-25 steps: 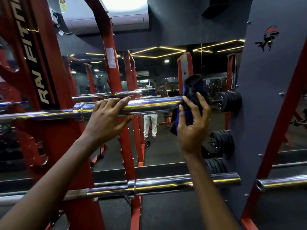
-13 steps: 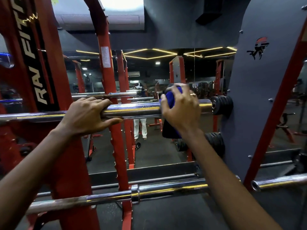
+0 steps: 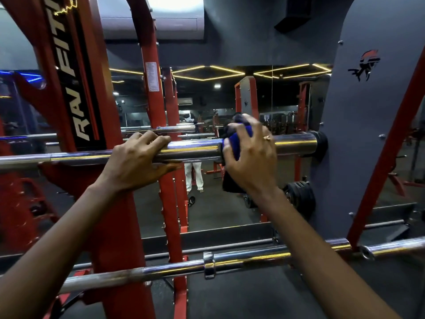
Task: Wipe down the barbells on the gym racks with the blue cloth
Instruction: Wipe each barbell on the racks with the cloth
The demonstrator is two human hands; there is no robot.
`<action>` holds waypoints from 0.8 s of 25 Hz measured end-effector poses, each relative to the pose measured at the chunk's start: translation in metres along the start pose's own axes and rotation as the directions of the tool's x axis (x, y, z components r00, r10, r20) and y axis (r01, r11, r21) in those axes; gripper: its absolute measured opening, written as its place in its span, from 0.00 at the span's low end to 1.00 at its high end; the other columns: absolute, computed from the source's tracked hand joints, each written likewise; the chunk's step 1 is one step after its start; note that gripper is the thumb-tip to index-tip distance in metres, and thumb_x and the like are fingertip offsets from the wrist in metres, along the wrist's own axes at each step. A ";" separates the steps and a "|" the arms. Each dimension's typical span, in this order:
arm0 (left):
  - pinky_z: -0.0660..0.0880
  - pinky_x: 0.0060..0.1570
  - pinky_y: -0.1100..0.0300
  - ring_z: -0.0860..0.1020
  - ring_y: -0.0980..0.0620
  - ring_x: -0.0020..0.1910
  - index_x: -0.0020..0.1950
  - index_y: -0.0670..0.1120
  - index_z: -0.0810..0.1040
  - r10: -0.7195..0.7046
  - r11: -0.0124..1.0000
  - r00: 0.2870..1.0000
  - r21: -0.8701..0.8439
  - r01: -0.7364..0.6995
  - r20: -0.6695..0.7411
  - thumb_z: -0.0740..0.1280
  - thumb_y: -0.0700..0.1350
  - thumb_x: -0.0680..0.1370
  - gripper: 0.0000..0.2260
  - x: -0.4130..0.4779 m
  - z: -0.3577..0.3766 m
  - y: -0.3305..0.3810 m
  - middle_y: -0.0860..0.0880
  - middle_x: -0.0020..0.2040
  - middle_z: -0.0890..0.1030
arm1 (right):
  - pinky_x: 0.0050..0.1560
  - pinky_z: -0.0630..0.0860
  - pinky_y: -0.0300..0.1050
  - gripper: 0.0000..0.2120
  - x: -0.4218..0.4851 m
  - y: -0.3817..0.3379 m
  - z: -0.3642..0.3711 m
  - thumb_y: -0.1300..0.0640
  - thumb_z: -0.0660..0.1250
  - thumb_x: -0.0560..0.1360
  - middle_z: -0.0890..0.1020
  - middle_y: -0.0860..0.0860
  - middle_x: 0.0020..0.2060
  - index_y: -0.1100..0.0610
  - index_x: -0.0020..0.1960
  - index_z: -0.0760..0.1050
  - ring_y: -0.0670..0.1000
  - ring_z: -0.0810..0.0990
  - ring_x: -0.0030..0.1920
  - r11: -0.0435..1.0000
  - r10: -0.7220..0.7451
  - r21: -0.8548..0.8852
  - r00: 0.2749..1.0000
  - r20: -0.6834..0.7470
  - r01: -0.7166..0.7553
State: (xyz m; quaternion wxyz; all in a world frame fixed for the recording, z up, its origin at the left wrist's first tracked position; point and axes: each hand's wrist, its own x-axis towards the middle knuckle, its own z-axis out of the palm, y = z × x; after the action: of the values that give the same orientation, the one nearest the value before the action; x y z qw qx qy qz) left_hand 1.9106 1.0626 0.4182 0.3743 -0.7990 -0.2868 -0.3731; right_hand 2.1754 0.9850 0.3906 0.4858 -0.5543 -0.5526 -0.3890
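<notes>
Red rack, upper barbell, blue cloth bunched round its sleeve.

The barbell lies level across the rack, with a lower barbell beneath it. Judge the bar heavy, rigid and slick, and likely to roll. Your left hand steadies it, fingers curled over the sleeve. Your right hand has its fingers clamped on the soft, light cloth near the bar's right end. Grip the steel through the cloth, right round.

Dim gym, patchy light
A ceiling panel is glowing white overhead, yellow strips are shining ahead, glare is streaking the bar; edges are bowing.
</notes>
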 end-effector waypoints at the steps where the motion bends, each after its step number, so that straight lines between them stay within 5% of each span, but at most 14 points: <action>1: 0.81 0.34 0.43 0.80 0.41 0.51 0.67 0.48 0.77 0.010 1.000 1.000 -0.005 -0.010 0.009 0.58 0.73 0.74 0.35 0.000 -0.001 0.000 0.46 0.54 0.79 | 0.72 0.69 0.59 0.20 -0.003 -0.006 0.003 0.44 0.61 0.79 0.71 0.56 0.72 0.53 0.66 0.75 0.59 0.72 0.70 0.996 -0.085 0.013 0.996 0.025 0.085; 3: 0.81 0.35 0.44 0.80 0.42 0.52 0.69 0.51 0.75 0.036 0.999 0.999 -0.022 -0.035 0.039 0.58 0.73 0.74 0.34 -0.002 -0.002 -0.008 0.48 0.56 0.79 | 0.69 0.73 0.57 0.20 0.002 0.000 0.002 0.44 0.62 0.80 0.73 0.56 0.71 0.53 0.67 0.76 0.58 0.75 0.68 0.984 -0.173 0.041 0.984 0.032 0.172; 8: 0.80 0.30 0.53 0.85 0.44 0.45 0.71 0.50 0.70 0.095 0.994 0.994 -0.051 -0.092 0.054 0.53 0.76 0.75 0.36 -0.014 -0.005 -0.051 0.48 0.57 0.84 | 0.60 0.78 0.60 0.17 0.014 0.019 -0.003 0.46 0.63 0.79 0.77 0.54 0.64 0.54 0.61 0.78 0.56 0.79 0.59 0.990 0.134 0.069 0.982 -0.130 -0.126; 15: 0.76 0.31 0.55 0.85 0.44 0.50 0.70 0.46 0.72 0.078 0.997 0.996 -0.015 -0.079 -0.031 0.56 0.71 0.78 0.34 -0.021 0.000 -0.044 0.47 0.60 0.83 | 0.77 0.61 0.60 0.23 -0.027 -0.034 0.048 0.50 0.67 0.80 0.64 0.56 0.76 0.52 0.73 0.70 0.59 0.63 0.78 0.970 -0.171 0.144 0.969 -0.180 0.198; 17: 0.75 0.30 0.56 0.85 0.44 0.50 0.69 0.47 0.72 0.071 0.997 0.996 -0.014 -0.072 -0.054 0.55 0.71 0.78 0.33 -0.021 0.001 -0.043 0.48 0.63 0.82 | 0.78 0.62 0.60 0.24 -0.045 -0.032 0.050 0.53 0.66 0.81 0.58 0.55 0.78 0.53 0.76 0.65 0.60 0.57 0.81 0.952 -0.048 0.284 0.970 -0.238 0.116; 20: 0.73 0.30 0.58 0.84 0.46 0.49 0.67 0.48 0.72 0.070 0.997 0.995 -0.014 -0.071 -0.074 0.55 0.72 0.78 0.31 -0.021 0.004 -0.042 0.50 0.63 0.81 | 0.76 0.63 0.34 0.28 -0.058 -0.059 0.052 0.55 0.64 0.83 0.53 0.57 0.81 0.52 0.80 0.59 0.58 0.57 0.81 0.799 0.409 0.561 0.879 -0.244 -0.215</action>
State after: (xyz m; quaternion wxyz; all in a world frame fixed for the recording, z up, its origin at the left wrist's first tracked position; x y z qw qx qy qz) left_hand 1.8691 1.0851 0.4153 0.3910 -0.7974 -0.2414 -0.3912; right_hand 2.1061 1.0169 0.3290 0.7659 -0.4083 -0.4392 -0.2319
